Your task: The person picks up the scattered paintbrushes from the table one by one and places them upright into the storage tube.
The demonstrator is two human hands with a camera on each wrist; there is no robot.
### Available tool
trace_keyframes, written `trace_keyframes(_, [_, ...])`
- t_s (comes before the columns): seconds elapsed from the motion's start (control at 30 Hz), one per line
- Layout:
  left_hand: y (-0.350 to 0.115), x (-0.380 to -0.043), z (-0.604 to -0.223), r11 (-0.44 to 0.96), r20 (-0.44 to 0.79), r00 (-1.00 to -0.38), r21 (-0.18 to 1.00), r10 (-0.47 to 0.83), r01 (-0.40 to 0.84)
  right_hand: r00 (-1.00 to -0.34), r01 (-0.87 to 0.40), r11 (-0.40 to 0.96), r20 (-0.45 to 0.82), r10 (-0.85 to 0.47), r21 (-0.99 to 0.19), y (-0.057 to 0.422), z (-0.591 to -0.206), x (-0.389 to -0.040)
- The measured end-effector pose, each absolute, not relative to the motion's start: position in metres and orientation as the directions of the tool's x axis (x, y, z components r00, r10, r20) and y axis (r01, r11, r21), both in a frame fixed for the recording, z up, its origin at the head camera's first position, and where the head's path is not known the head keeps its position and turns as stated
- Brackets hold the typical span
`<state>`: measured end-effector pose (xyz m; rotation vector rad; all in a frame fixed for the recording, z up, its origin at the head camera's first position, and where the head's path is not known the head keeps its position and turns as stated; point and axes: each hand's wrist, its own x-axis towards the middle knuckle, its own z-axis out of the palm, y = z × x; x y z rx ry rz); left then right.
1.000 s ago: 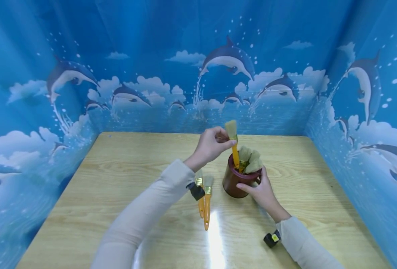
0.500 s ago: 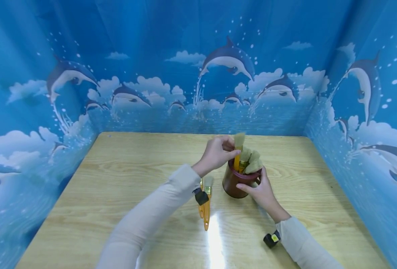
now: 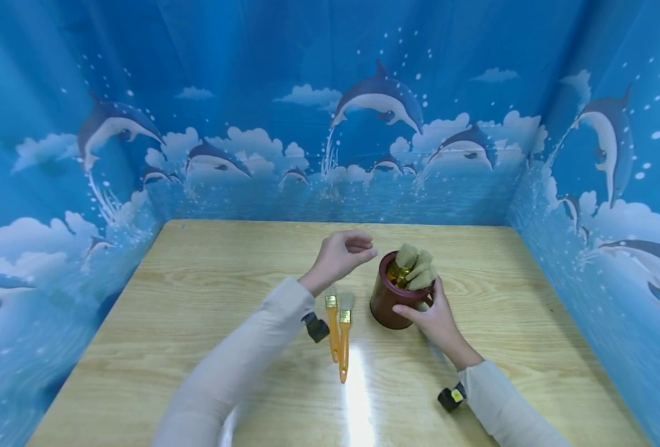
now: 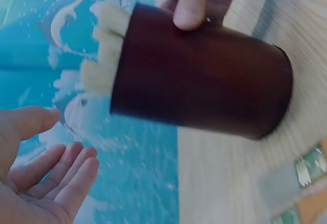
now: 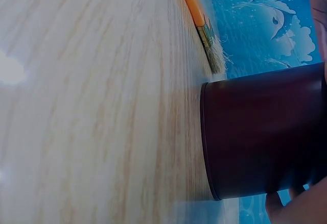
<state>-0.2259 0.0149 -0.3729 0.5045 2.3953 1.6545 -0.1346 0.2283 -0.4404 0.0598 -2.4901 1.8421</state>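
A dark red-brown cup point(image 3: 387, 305) stands upright on the table, several paintbrushes point(image 3: 416, 268) in it with their pale bristles up. My right hand point(image 3: 437, 320) grips the cup's right side near the rim; its thumb point(image 4: 190, 12) lies on the wall in the left wrist view. To the left of the cup, my left hand point(image 3: 338, 257) hovers holding nothing, its fingers loosely bent and apart from the brushes. Below that hand, two orange-handled paintbrushes lie side by side: a left brush point(image 3: 333, 329) and a right brush point(image 3: 344, 347).
The wooden table point(image 3: 223, 267) carries a bright glare in front of the loose brushes. A blue dolphin-print curtain point(image 3: 285, 124) encloses the back and both sides. Wrist cameras sit on both sleeves.
My left hand lowered a paintbrush into the cup, let it go and drew back left. The right hand and the cup have stayed in place.
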Motion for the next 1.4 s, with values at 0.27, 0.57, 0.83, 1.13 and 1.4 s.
trace_keyframes(0.27, [-0.015, -0.229, -0.395, 0.34, -0.047, -0.956, 0.939, 0.291, 0.058, -0.999, -0.046, 0.289, 0.045, -0.011, -0.956, 0.229, -0.441, -0.134])
trace_keyframes(0.57, [-0.034, -0.226, -0.421, 0.395, -0.155, -0.956, 0.918, 0.248, -0.046, -0.999, -0.048, 0.288, 0.047, -0.011, -0.956, 0.229, -0.441, -0.134])
trace_keyframes(0.83, [-0.043, -0.221, -0.438, 0.399, -0.235, -0.947, 0.908, 0.221, -0.132, -1.0, -0.025, 0.292, 0.025, -0.001, -0.956, 0.229, -0.44, -0.133])
trace_keyframes(1.13, [-0.05, -0.213, -0.451, 0.47, -0.284, -0.945, 0.864, 0.162, -0.179, -1.0, -0.022, 0.302, 0.023, 0.001, -0.953, 0.229, -0.44, -0.133])
trace_keyframes(1.4, [-0.051, -0.21, -0.461, 0.521, -0.334, -0.929, 0.828, 0.157, -0.21, -1.0, -0.025, 0.303, 0.027, 0.002, -0.953, 0.229, -0.44, -0.133])
